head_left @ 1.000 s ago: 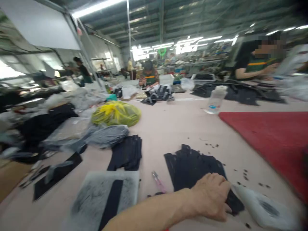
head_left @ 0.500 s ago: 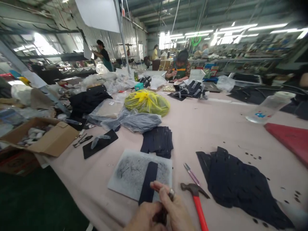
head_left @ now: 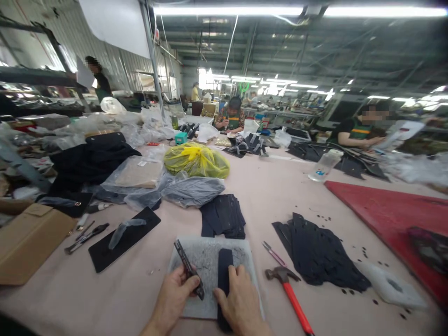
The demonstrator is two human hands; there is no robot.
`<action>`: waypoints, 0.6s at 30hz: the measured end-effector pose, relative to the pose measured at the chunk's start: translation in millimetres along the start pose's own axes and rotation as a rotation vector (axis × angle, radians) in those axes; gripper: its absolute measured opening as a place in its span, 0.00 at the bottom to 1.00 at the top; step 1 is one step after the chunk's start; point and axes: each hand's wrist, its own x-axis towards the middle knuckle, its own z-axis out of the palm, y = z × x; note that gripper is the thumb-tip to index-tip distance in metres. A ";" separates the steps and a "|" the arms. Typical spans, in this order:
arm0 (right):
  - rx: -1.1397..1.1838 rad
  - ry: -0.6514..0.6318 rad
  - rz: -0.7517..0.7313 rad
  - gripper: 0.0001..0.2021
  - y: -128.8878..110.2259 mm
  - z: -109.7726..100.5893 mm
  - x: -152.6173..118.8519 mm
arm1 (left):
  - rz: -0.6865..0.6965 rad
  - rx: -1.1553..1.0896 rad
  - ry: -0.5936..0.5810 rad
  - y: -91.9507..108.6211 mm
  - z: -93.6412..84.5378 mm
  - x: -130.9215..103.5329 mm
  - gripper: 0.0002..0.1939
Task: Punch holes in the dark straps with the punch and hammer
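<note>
My left hand (head_left: 175,291) is closed around a dark rod-like metal tool (head_left: 189,268) that looks like a hole punch, tilted above the left part of a worn whitish board (head_left: 201,303). On that board lies a narrow dark navy strip (head_left: 225,261). My right hand (head_left: 241,296) holds the strip down, thumb at its left edge and fingers bent over its right side; the palm hides part of it. To the right rest a claw hammer (head_left: 290,294) with a red handle and small thread snips (head_left: 275,254).
Stacked dark pieces (head_left: 224,217) sit behind the board; more dark pieces (head_left: 315,252) lie to the right among small dark discs. Around are a yellow bag (head_left: 196,161), a plastic bottle (head_left: 325,165), a red sheet (head_left: 378,210) and a cardboard box (head_left: 35,238). Co-workers sit across the table.
My hands were together at the board's front edge; now they are apart, the left raising the tool over the board, the right on the strip. The view has swung right.
</note>
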 end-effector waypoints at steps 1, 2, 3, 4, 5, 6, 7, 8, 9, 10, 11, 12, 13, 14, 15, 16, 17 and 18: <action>-0.028 -0.007 0.023 0.20 -4.8 5.4 3.3 | 0.027 -0.010 -0.003 1.2 -1.2 11.0 0.22; -0.047 -0.013 0.045 0.20 -8.4 9.7 6.4 | 0.047 -0.025 -0.005 0.3 -1.6 20.8 0.22; -0.065 -0.021 0.064 0.21 -10.8 12.9 9.3 | 0.061 -0.039 -0.005 -2.5 -1.6 29.5 0.22; -0.087 -0.032 0.086 0.21 -12.4 14.8 11.9 | 0.067 -0.049 -0.010 -7.0 -1.5 37.0 0.22; -0.111 -0.051 0.107 0.21 -13.5 15.2 14.3 | 0.073 -0.051 -0.024 -12.5 -1.6 43.1 0.21; -0.138 -0.073 0.128 0.21 -14.5 14.2 16.4 | 0.082 -0.048 -0.040 -18.6 -2.1 48.0 0.21; -0.163 -0.096 0.147 0.22 -15.6 12.0 18.1 | 0.098 -0.040 -0.056 -24.7 -3.0 51.7 0.21; -0.180 -0.113 0.158 0.22 -16.8 8.8 19.4 | 0.117 -0.026 -0.070 -30.2 -4.2 54.2 0.20; -0.184 -0.125 0.160 0.21 -18.3 5.2 20.2 | 0.137 -0.009 -0.080 -34.8 -5.6 55.7 0.20; -0.177 -0.122 0.156 0.19 -19.8 1.6 20.4 | 0.156 0.009 -0.084 -38.3 -7.0 56.4 0.19; -0.162 -0.109 0.154 0.16 -21.5 -1.6 20.1 | 0.169 0.026 -0.083 -40.6 -8.2 56.3 0.19; -0.145 -0.092 0.157 0.15 -23.2 -4.0 19.3 | 0.173 0.043 -0.083 -41.7 -9.2 55.6 0.20; -0.127 -0.076 0.164 0.17 -24.9 -5.4 18.2 | 0.171 0.057 -0.084 -42.0 -9.9 54.7 0.20; -0.112 -0.064 0.180 0.20 -26.6 -5.6 17.1 | 0.168 0.071 -0.077 -41.7 -10.2 53.6 0.21; -0.099 -0.059 0.205 0.25 -28.2 -4.8 16.4 | 0.164 0.087 -0.064 -41.0 -10.4 52.8 0.21; -0.082 -0.063 0.232 0.28 -29.5 -3.0 16.3 | 0.158 0.106 -0.053 -40.2 -10.5 52.6 0.22; -0.060 -0.068 0.261 0.31 -30.3 -0.5 17.2 | 0.154 0.126 -0.031 -39.5 -10.5 53.1 0.22; -0.036 -0.070 0.289 0.32 -30.7 2.6 19.1 | 0.143 0.149 -0.022 -39.0 -10.3 54.4 0.23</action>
